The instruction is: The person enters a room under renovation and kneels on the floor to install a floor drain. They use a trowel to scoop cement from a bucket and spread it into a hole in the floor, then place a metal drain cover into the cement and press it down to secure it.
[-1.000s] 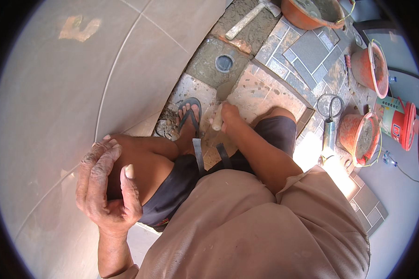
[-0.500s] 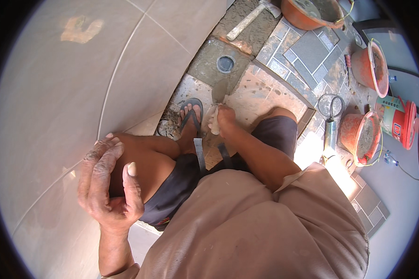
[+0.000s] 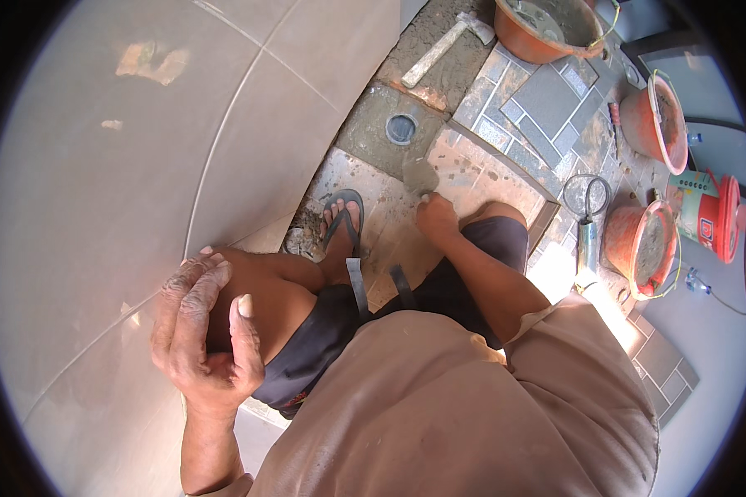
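My right hand (image 3: 437,218) is closed around the handle of a trowel, mostly hidden by my fingers. The trowel's grey blade (image 3: 420,175) lies low over the floor tile (image 3: 381,211), just below a square of wet mortar (image 3: 365,124). A round drain pipe opening (image 3: 401,129) is set in that mortar. Beside the large wall tile (image 3: 282,108), my left hand (image 3: 207,327) is raised above my left knee, its fingers curved and apart from the thumb, holding nothing. My sandalled foot (image 3: 342,217) stands left of the trowel.
A hammer (image 3: 439,58) lies on rough mortar at the back. Buckets stand along the right: one at the top (image 3: 539,45), one mid-right (image 3: 651,124), one lower (image 3: 634,248). A metal cylinder with a cable (image 3: 587,244) is near them. Patterned tiles (image 3: 547,103) cover the floor behind.
My right hand and the trowel have moved right, away from my foot, and the blade now points up-left. My left hand keeps its pose, shifted slightly in view.
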`<state>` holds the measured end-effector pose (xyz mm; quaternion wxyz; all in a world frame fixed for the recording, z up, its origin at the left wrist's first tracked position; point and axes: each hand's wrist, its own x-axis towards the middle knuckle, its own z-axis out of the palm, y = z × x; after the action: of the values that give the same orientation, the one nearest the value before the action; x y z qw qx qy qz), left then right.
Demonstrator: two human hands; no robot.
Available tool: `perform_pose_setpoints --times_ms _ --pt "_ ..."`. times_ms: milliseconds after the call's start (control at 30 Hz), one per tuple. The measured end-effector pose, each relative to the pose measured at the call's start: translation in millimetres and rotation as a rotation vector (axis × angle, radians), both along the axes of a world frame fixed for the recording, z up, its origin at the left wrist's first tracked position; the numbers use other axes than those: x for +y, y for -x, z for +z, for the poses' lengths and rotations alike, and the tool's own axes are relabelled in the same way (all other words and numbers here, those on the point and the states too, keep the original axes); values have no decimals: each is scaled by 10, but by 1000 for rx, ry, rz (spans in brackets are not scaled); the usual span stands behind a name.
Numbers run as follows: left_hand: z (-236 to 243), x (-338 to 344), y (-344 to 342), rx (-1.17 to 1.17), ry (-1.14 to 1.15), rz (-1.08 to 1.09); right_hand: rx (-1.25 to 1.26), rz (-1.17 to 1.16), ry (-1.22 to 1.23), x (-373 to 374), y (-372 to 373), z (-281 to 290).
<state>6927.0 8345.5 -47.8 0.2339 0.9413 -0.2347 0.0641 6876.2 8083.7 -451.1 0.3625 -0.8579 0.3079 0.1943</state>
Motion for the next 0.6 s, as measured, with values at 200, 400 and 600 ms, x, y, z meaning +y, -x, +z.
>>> perform_pose_setpoints --times_ms 200,400,600 --pt "33 -71 -1 -14 3 -21 -85 3 -6 -94 -66 -219" --pt "184 1 3 -114 -80 26 -450 510 98 141 -410 -752" --pt "331 -14 96 -75 -44 74 -9 184 -52 286 -293 -950"
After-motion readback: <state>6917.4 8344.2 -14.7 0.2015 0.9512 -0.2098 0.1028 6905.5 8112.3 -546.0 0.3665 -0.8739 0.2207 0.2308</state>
